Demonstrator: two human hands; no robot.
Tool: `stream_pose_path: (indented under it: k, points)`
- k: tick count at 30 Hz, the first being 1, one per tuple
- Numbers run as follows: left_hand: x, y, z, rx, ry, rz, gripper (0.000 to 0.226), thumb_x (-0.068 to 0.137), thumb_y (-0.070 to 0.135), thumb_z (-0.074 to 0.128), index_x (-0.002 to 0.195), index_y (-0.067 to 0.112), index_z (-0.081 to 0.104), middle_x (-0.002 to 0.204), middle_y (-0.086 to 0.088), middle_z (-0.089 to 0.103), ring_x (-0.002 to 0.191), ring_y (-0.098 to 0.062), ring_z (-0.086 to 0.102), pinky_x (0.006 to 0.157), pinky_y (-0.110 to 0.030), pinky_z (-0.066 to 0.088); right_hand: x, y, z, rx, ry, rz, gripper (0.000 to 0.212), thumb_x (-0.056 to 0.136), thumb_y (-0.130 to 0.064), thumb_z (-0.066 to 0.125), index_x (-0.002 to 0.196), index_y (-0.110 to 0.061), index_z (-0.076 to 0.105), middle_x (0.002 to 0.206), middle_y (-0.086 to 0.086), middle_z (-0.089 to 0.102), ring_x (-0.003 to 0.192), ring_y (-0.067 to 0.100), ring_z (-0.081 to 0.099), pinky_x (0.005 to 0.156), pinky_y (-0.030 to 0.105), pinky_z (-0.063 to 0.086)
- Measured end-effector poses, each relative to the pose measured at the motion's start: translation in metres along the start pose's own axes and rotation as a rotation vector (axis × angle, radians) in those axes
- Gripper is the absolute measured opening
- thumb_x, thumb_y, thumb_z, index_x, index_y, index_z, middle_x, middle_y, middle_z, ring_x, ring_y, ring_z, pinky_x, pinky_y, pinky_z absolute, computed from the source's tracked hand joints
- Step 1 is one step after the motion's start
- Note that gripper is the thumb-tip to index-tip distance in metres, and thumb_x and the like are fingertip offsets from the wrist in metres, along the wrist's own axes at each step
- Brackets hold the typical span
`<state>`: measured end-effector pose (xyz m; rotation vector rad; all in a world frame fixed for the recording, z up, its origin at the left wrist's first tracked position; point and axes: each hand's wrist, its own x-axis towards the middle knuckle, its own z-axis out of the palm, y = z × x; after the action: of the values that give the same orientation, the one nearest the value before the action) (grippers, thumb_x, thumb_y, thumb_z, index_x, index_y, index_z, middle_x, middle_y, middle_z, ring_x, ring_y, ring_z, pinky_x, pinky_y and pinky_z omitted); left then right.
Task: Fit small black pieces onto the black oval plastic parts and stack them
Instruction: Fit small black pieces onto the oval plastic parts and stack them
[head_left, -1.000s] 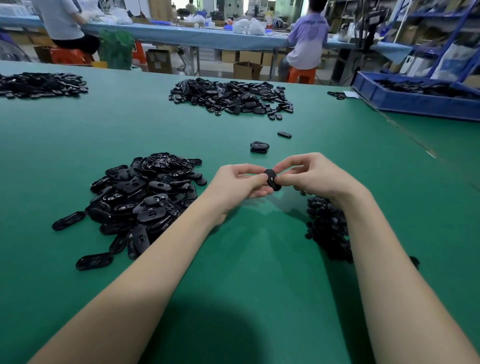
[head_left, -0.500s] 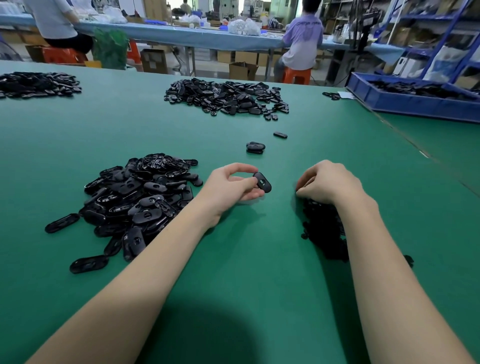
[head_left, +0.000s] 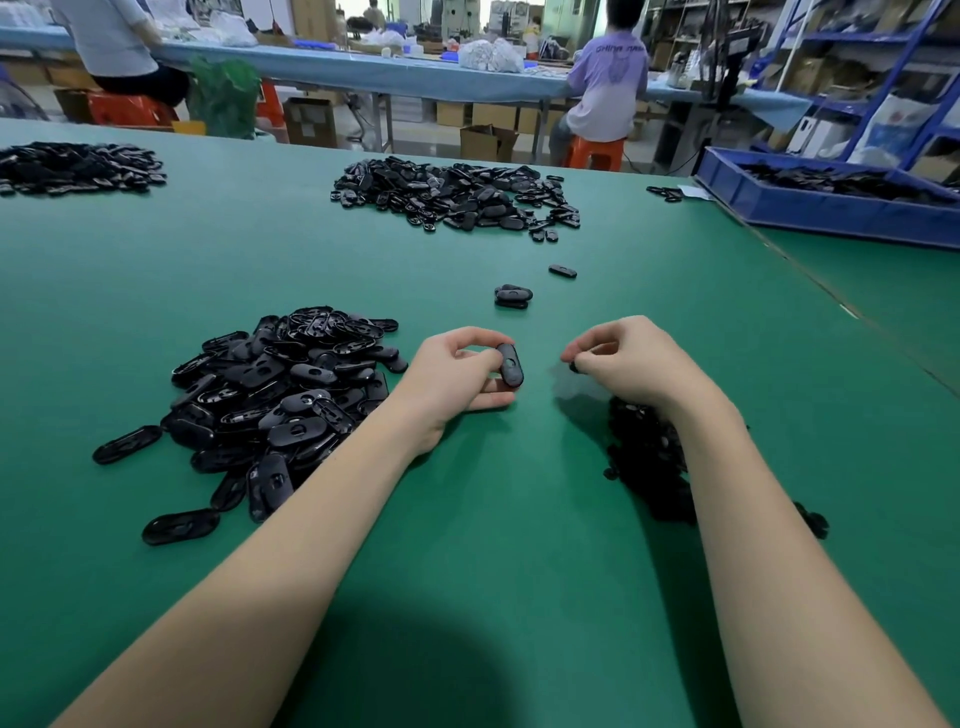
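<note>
We are holding an oval part in our left hand at the centre of the frame, the fingers curled and pinching it along its edges so that it is standing nearly upright, tilted a little, just above the green counter. Our right hand is hovering to the right of it, apart from the part, its fingers curled together and pinching a small black piece at their tips; only a bit of that piece is showing. Below the right wrist a heap of small pieces is lying on the counter, partly hidden by the forearm.

To the left of centre a pile of oval parts is lying loose, with a few strays at its lower left edge. Just above our hands, a short stack of parts is sitting on the counter, and 1 single part is lying a little farther up and right. A second pile is spreading across the upper middle of the frame, a third pile at the upper left. At the upper right a blue tray is holding more black parts. Along the top of the frame, 2 people are sitting on orange stools at a blue bench.
</note>
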<state>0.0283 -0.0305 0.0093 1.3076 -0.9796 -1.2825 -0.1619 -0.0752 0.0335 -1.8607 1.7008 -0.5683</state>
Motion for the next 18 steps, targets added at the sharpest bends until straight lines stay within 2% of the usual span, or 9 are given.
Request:
stream_pose_path:
  k: [1,4,7,11,15,18]
  points:
    - [0.000,-0.001,0.000,-0.013,0.005,0.006,0.021,0.097,-0.004,0.051,0.103,0.007,0.067,0.088,-0.012,0.065,0.071,-0.023,0.072,0.071,-0.029,0.063,0.000,-0.001,0.000,0.054,-0.016,-0.023,0.021,0.092,-0.019,0.060,0.087,-0.030,0.078,0.070,-0.017,0.067,0.045,-0.003,0.049,0.046,0.015,0.035]
    - [0.001,-0.002,0.000,-0.022,0.018,0.039,0.020,0.095,-0.007,0.050,0.106,0.005,0.060,0.087,-0.012,0.071,0.073,-0.025,0.075,0.077,-0.033,0.063,-0.002,-0.005,0.000,0.184,-0.086,-0.078,0.019,0.092,-0.017,0.064,0.086,-0.028,0.078,0.056,-0.020,0.060,0.051,0.003,0.046,0.046,0.012,0.035]
    - [0.000,-0.001,-0.001,-0.010,0.016,0.035,0.019,0.092,-0.006,0.056,0.106,0.007,0.057,0.092,-0.010,0.073,0.070,-0.022,0.075,0.078,-0.027,0.062,-0.005,-0.010,0.000,0.260,-0.135,-0.142,0.014,0.094,-0.020,0.068,0.088,-0.028,0.078,0.062,-0.019,0.062,0.055,0.003,0.047,0.047,0.008,0.035]
    - [-0.001,0.000,-0.002,0.031,-0.010,0.045,0.020,0.089,-0.007,0.065,0.104,0.005,0.062,0.097,-0.013,0.074,0.071,-0.020,0.071,0.080,-0.023,0.060,-0.008,-0.014,-0.001,0.300,-0.171,-0.185,0.012,0.094,-0.022,0.070,0.089,-0.029,0.078,0.078,-0.011,0.070,0.061,0.008,0.048,0.051,0.012,0.037]
    - [-0.002,0.001,-0.002,0.057,-0.030,0.061,0.021,0.088,-0.003,0.070,0.108,0.002,0.068,0.097,-0.013,0.075,0.071,-0.017,0.068,0.074,-0.017,0.058,-0.007,-0.015,0.000,0.301,-0.155,-0.180,0.008,0.092,-0.019,0.073,0.091,-0.026,0.077,0.075,-0.010,0.071,0.058,0.007,0.046,0.050,0.010,0.037]
    - [-0.002,0.001,-0.003,0.065,-0.039,0.073,0.020,0.089,0.007,0.074,0.109,0.005,0.073,0.097,-0.012,0.076,0.076,-0.017,0.068,0.079,-0.018,0.058,-0.006,-0.016,0.000,0.298,-0.160,-0.176,0.009,0.092,-0.014,0.072,0.091,-0.021,0.078,0.074,-0.009,0.071,0.057,0.008,0.045,0.051,0.010,0.038]
